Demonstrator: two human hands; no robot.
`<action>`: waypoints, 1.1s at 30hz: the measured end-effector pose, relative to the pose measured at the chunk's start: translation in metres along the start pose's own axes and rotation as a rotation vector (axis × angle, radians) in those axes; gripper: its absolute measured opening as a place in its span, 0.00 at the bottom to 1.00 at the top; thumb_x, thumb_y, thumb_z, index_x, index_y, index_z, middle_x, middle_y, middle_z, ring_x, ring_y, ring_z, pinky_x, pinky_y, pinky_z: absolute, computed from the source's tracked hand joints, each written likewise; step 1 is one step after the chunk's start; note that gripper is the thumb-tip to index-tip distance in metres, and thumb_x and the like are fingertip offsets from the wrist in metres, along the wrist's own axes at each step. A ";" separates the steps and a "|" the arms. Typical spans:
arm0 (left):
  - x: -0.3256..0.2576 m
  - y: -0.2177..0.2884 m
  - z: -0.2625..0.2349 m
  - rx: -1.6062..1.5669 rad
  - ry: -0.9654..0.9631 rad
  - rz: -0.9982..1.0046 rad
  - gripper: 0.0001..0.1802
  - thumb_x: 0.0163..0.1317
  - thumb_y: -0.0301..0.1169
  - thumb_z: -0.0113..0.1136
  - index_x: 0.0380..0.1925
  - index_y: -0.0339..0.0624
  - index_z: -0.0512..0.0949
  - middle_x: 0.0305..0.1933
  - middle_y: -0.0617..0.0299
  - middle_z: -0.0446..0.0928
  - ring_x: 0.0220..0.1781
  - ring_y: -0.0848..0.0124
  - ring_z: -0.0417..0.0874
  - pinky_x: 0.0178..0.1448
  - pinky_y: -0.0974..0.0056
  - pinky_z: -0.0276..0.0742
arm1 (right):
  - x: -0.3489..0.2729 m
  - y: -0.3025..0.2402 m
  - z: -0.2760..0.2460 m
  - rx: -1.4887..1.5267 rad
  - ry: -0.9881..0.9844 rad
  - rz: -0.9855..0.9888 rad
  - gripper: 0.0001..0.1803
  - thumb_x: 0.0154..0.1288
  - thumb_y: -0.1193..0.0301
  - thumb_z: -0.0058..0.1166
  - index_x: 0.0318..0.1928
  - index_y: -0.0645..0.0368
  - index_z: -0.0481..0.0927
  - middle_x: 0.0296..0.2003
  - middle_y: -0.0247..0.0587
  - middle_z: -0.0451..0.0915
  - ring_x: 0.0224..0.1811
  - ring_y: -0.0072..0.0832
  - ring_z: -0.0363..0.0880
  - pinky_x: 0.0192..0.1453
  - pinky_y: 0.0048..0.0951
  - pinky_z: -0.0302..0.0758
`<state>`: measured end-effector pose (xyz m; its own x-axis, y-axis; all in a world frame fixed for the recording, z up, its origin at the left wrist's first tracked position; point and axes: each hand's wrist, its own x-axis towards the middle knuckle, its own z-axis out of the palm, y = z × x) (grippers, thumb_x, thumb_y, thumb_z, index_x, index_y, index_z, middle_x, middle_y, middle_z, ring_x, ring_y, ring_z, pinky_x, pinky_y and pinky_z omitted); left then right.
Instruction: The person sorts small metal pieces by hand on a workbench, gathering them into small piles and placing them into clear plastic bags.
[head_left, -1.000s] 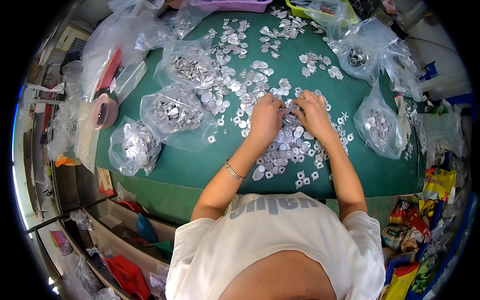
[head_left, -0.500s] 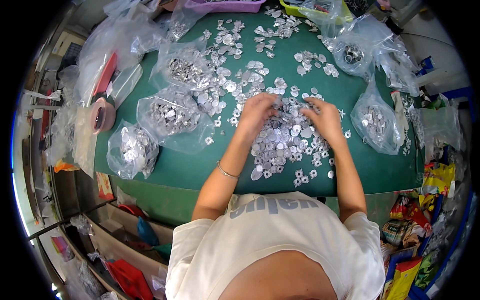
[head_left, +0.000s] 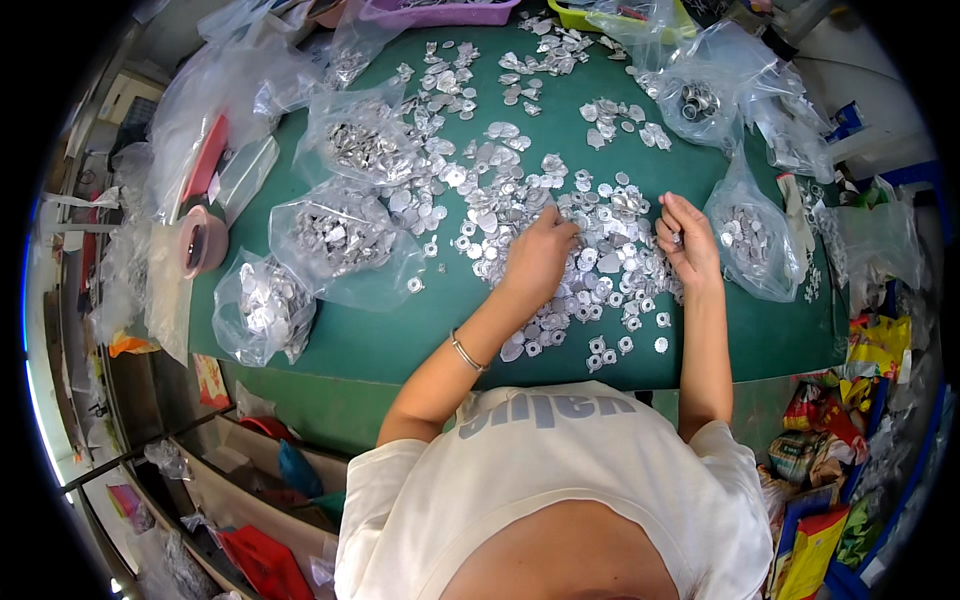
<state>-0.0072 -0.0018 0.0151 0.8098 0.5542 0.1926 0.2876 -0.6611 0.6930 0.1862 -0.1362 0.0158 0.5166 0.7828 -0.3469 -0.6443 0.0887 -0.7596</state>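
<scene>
A heap of small flat silver metal pieces (head_left: pixel 590 285), many round with a hole or notched rim, lies on the green tabletop in front of me. My left hand (head_left: pixel 541 256) is at the heap's middle, palm down, fingers drawn together at the pieces; what they hold is hidden. Just off the heap's right side, my right hand (head_left: pixel 688 240) is raised with curled fingers, and a small silver metal piece (head_left: pixel 677 238) shows between them. Looser silver pieces (head_left: pixel 448 80) spread toward the far side.
Open clear bags of silver parts stand at the left (head_left: pixel 345 235) and right (head_left: pixel 752 240). A bag of metal rings (head_left: pixel 697 101) lies far right. A pink cup (head_left: pixel 204 242) sits at the left edge; a purple tray (head_left: pixel 440 13) and a yellow-green tray (head_left: pixel 575 19) are at the back.
My right hand has moved right, off the heap, and its fingers have curled in. The left hand has shifted right and nearer, over the heap's middle.
</scene>
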 end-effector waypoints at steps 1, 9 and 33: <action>0.000 -0.002 -0.001 -0.058 0.016 0.003 0.12 0.48 0.23 0.64 0.35 0.41 0.80 0.34 0.57 0.72 0.32 0.60 0.77 0.35 0.59 0.72 | -0.005 -0.004 0.008 -0.198 0.116 -0.047 0.10 0.64 0.69 0.52 0.40 0.62 0.77 0.16 0.27 0.64 0.16 0.15 0.60 0.17 0.16 0.51; -0.033 0.000 -0.019 -0.035 -0.005 0.083 0.09 0.49 0.23 0.61 0.34 0.42 0.80 0.33 0.59 0.72 0.30 0.60 0.77 0.34 0.59 0.74 | 0.003 -0.006 0.031 -1.547 0.344 -0.528 0.12 0.55 0.67 0.58 0.40 0.57 0.82 0.24 0.48 0.79 0.27 0.40 0.79 0.33 0.35 0.73; 0.040 -0.052 -0.037 0.285 0.044 -0.057 0.13 0.46 0.28 0.66 0.34 0.37 0.79 0.38 0.52 0.70 0.43 0.55 0.75 0.44 0.57 0.72 | 0.018 0.016 0.052 -0.031 -0.191 0.109 0.15 0.63 0.67 0.52 0.48 0.60 0.73 0.23 0.31 0.67 0.19 0.21 0.63 0.19 0.18 0.59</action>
<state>-0.0091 0.0736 0.0126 0.7668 0.6121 0.1934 0.4694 -0.7402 0.4814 0.1557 -0.0889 0.0267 0.3268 0.8892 -0.3201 -0.6712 -0.0200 -0.7410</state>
